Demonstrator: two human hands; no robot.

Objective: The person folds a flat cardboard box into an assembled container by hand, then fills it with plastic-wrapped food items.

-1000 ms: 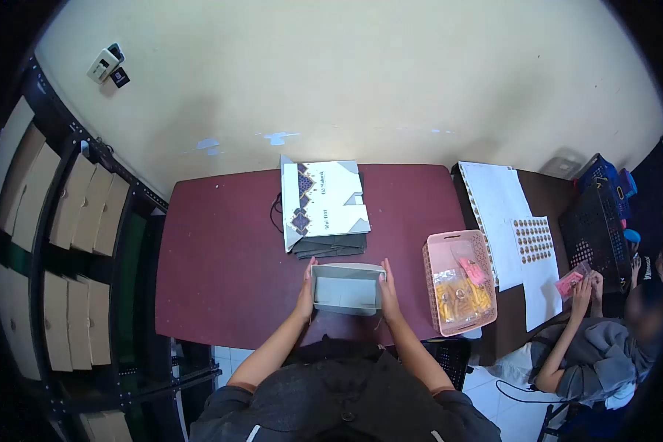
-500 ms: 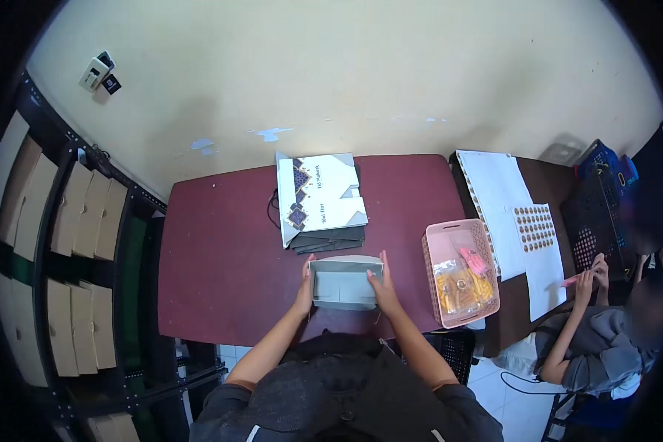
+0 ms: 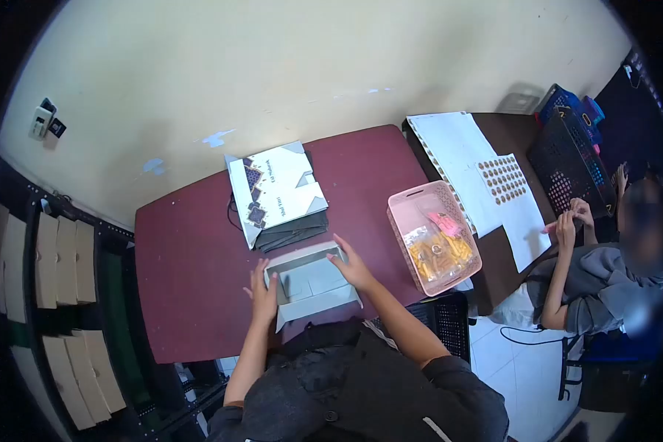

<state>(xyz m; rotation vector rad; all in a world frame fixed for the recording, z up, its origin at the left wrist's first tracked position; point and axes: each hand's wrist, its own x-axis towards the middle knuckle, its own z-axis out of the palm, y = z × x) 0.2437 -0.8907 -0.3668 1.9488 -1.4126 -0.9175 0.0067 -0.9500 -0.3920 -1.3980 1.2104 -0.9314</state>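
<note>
On maroon tabletop [image 3: 191,295], spread fingers [image 3: 267,289] around open box [image 3: 309,280], pale wall [image 3: 272,66] behind.

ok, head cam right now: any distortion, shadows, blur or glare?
Head view: fisheye bows the table and blackens the corners; soft shadows on the wall and inside the box; co-worker's head blurred; small glints on the packets.

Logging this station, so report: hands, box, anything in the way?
Left hand, right hand at opposite ends of grey box. Box open. Printed carton just beyond.
</note>
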